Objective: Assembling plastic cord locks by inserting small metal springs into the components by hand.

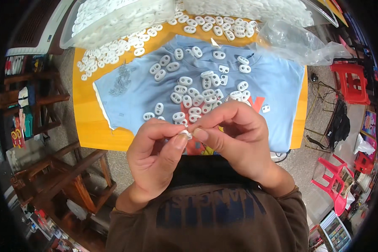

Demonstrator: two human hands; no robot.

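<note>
Close to my body, over the near edge of the blue T-shirt [126,101], my hands meet. Thumb and forefinger of my left hand [153,157] pinch a small white plastic piece [186,134], its shape mostly covered by the fingertips. Right beside it, my right hand [243,134] has its thumb and forefinger pressed together; what they grip, if anything, is hidden. Beyond my fingertips, many white oval two-hole plastic pieces [185,80] lie scattered on the shirt, which is spread over the yellow table [88,126].
Translucent bins [67,35] full of white pieces stand at the far edge, with loose piles [109,52] before them. A clear plastic bag [290,40] lies far right. Red stools [350,84] stand at right, a wooden frame [77,180] at left.
</note>
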